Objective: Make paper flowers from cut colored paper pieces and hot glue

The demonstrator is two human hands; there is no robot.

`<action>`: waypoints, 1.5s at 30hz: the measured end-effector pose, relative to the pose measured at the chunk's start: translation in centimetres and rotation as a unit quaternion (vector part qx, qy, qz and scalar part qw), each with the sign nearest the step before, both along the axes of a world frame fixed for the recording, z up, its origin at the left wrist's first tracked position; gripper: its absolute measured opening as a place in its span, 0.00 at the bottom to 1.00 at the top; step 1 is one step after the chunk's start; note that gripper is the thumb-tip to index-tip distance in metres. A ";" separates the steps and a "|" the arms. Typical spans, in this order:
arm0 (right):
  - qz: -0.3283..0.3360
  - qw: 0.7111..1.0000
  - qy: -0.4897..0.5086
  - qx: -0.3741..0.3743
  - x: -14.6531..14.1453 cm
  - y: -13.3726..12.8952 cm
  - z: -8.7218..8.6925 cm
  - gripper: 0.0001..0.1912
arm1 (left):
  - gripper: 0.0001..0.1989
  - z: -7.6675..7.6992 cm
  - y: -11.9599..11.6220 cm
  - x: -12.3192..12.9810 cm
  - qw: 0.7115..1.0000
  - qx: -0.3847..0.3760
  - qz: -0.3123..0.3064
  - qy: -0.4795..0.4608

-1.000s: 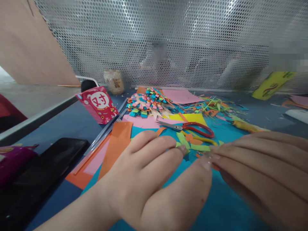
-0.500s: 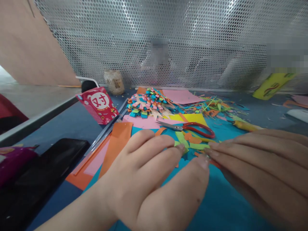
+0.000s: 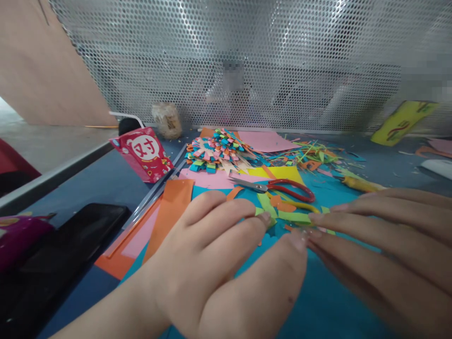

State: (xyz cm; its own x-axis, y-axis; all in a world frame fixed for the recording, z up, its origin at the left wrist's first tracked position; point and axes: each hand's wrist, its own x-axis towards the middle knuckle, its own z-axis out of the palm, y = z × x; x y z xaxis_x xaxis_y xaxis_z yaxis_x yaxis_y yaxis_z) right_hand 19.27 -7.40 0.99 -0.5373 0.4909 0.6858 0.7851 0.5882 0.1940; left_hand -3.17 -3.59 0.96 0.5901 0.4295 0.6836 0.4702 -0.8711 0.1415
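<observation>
My left hand (image 3: 219,263) is over the blue paper (image 3: 332,292), fingers curled, with its fingertips at green paper strips (image 3: 294,216) and its thumb pointing right. From the right comes my right hand (image 3: 391,235), its fingers extended and partly spread. The tips of my right fingers meet my left thumb tip; anything small between them is too hidden to make out. Red-handled scissors (image 3: 291,189) lie just beyond the strips, blades toward the left. Orange paper scraps (image 3: 282,204) rest beside the green strips.
Fringed paper flowers (image 3: 215,150) and cut scraps (image 3: 318,155) lie at the back. A red drink box (image 3: 144,153), a jar (image 3: 167,121) and a black phone (image 3: 67,259) are on the left. A yellow packet (image 3: 402,123) leans against the perforated metal screen (image 3: 282,61).
My right hand's fingers have spread apart a little and shifted, uncovering more green strip and part of the yellow scissor-side piece. My left hand has hardly moved.
</observation>
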 end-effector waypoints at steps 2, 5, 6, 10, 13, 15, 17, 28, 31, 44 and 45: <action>0.003 1.000 0.022 0.001 -0.3 0.0 -0.1 0.11 | 0.13 -0.1 0.0 -0.1 1.000 0.011 0.001 0.001; 0.016 0.999 0.027 0.021 -0.5 0.4 -0.2 0.08 | 0.14 -0.1 0.0 -0.2 1.000 0.016 -0.006 0.003; 0.018 0.999 0.024 0.028 -0.6 0.5 -0.2 0.08 | 0.14 -0.1 0.0 -0.2 1.000 0.016 -0.010 0.001; 0.013 0.997 0.069 0.015 -0.9 0.8 0.2 0.07 | 0.14 0.2 0.1 -0.2 1.000 0.012 -0.018 -0.002; 0.012 0.994 0.111 0.010 -1.2 0.8 0.6 0.07 | 0.14 0.1 0.3 -0.4 0.999 0.014 -0.036 0.018; 0.012 0.994 0.104 0.009 -1.3 0.8 0.8 0.06 | 0.14 -0.1 0.5 -0.6 0.999 0.018 -0.033 0.027; 0.010 0.995 0.097 0.006 -1.4 0.8 0.8 0.05 | 0.14 -0.1 0.5 -0.7 0.999 0.016 -0.027 0.034; 0.026 0.998 0.059 0.016 -1.4 0.6 0.6 0.11 | 0.16 0.3 0.6 -0.4 0.998 -0.036 -0.058 -0.002; 0.039 0.996 0.074 0.015 -1.7 0.5 0.7 0.10 | 0.17 0.2 0.7 -0.5 0.997 -0.044 -0.058 0.007; 0.047 0.999 0.002 0.027 -1.1 0.6 0.1 0.13 | 0.14 0.1 0.7 -0.1 0.999 -0.005 -0.048 0.019; 0.054 0.998 -0.003 0.032 -1.1 0.6 0.2 0.13 | 0.14 0.1 0.7 -0.1 0.999 -0.001 -0.048 0.020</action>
State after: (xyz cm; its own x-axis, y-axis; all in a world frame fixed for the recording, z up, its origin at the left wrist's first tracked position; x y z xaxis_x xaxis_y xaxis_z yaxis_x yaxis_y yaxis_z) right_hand 18.21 -6.77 1.15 -0.5888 0.3847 0.7109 0.7165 0.6554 0.2388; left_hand -3.31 -2.84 1.09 0.6546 0.3709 0.6588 0.3902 -0.9121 0.1258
